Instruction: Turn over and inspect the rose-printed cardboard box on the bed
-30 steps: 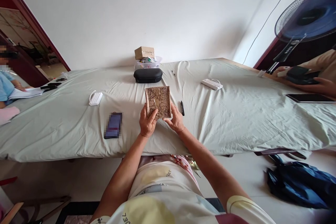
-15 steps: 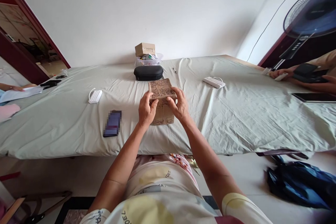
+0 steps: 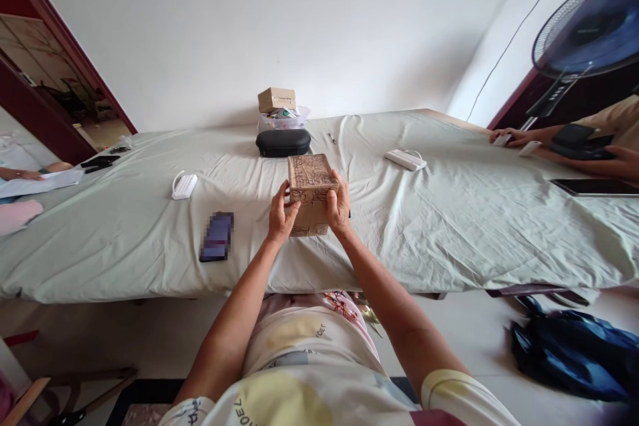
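A brown cardboard box (image 3: 312,176) with dark line drawings on its top and front is between my hands, at the middle of the cloth-covered table. My left hand (image 3: 282,214) grips its left side, with the thumb on the front face. On the opposite side my right hand (image 3: 339,205) holds it, thumb on the front near the upper corner. The fingers behind the box are partly hidden. Left of my hands lies a phone (image 3: 217,237) with a blurred screen. A black zip case (image 3: 283,143) is just behind the box.
White power strips or adapters with cords (image 3: 184,187) (image 3: 405,160) lie left and right. A plastic basket (image 3: 284,120) carries a small carton (image 3: 276,99). Another person's hands (image 3: 589,146) hold a black object at right; a tablet (image 3: 594,188) lies nearby. A standing fan (image 3: 584,30) is beyond.
The box now shows its top squarely and its edges look straighter. My right hand has shifted from the top edge down its right side. The view has tilted slightly up.
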`<state>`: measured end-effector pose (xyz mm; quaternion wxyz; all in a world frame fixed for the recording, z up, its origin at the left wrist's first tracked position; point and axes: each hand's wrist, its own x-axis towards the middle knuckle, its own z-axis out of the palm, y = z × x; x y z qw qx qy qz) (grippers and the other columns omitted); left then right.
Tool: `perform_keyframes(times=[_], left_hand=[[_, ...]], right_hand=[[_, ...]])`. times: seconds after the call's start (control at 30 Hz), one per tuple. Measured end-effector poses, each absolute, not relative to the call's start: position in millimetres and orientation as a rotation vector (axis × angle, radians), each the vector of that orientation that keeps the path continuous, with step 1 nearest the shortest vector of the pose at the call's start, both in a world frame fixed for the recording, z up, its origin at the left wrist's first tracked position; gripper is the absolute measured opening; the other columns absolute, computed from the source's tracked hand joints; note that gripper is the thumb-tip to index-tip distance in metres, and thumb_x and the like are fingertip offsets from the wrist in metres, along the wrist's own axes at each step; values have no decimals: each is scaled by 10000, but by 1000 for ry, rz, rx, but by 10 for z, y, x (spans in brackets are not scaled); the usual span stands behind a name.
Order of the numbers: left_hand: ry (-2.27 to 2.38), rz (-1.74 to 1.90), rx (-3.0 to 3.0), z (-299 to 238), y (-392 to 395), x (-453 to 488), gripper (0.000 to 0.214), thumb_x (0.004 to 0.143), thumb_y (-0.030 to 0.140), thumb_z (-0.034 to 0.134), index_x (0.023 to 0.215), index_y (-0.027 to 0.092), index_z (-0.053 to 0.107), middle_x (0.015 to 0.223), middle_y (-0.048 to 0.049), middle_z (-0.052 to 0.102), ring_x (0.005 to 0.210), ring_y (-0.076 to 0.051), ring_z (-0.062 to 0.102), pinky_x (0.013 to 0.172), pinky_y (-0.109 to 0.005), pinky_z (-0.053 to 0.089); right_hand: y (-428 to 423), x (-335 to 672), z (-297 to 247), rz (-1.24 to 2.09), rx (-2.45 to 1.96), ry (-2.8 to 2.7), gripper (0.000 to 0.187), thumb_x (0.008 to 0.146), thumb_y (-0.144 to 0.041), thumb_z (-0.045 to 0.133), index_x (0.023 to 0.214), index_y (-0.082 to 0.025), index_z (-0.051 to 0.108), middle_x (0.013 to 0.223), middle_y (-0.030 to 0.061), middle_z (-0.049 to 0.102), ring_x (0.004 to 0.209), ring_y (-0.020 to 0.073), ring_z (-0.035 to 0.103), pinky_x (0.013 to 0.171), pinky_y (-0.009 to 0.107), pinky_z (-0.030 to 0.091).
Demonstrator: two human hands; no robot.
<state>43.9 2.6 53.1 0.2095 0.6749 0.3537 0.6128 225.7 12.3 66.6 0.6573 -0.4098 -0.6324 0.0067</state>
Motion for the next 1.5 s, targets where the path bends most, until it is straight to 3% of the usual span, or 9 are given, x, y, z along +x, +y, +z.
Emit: perform_keyframes(times=[0.13,0.23,0.37,0.53,0.7,0.93,1.2,1.5], left_hand=[[1101,1587,1801,97,28,415,755,913,620,663,1511,176,542,1392,-182,664,1265,-318,657,1049,-438,571],[1173,1565,1805,-34,37,382,760,863,572,743,1498,196,561,1399,-167,674,1299,-325,640,1144,-471,505],[1206,1572,1751,-30,48,342,767,853,564,760,1503,207,564,1393,-158,685,1292,-325,644,1154,-474,494],[1222,1636,1681,7,10,310,698,889,630,698,1452,226,617,1393,-156,687,1315,-322,627,1179,-470,468],[1231,1751,1751,73,-42,269,643,971,624,575,1450,198,616,1487,-165,629,1396,-307,578,1235,-447,410],[1287,1927,1765,75,-28,249,619,997,632,520,1416,187,620,1463,-186,632,1422,-297,565,1258,-459,387],[1458,2041,1832,34,29,200,481,1003,546,545,1253,157,676,1454,-235,581,1402,-322,549,1214,-494,415],[1522,2053,1964,14,59,173,450,1049,480,486,1311,152,648,1378,-229,630,1320,-294,598,1176,-478,444]], right_hand=[[102,2248,387,143,-981,-1406,701,1042,-698,270,1515,-248,526,1471,137,607,1464,318,499,1266,568,370],[75,2257,218,288,-1026,-1447,723,1035,-716,276,1481,-223,562,1381,142,674,1394,311,565,1224,546,432],[53,2271,169,374,-1052,-1484,681,1032,-707,333,1415,-216,609,1292,129,722,1294,309,631,1158,517,499],[21,2250,196,440,-1062,-1532,648,1006,-716,419,1384,-224,604,1262,116,739,1154,291,709,965,423,622],[9,2192,158,592,-998,-1534,682,950,-777,483,1362,-242,579,1239,107,750,1118,280,733,848,386,664],[40,2174,76,761,-1063,-1522,652,922,-858,422,994,-239,614,890,62,753,765,215,759,559,316,626],[-47,2166,143,646,-1302,-1677,633,977,-785,373,759,-237,602,688,37,736,620,180,696,668,308,567],[-113,2153,149,590,-1336,-1834,480,1043,-579,410,813,-247,669,758,40,770,639,183,698,690,293,540]])
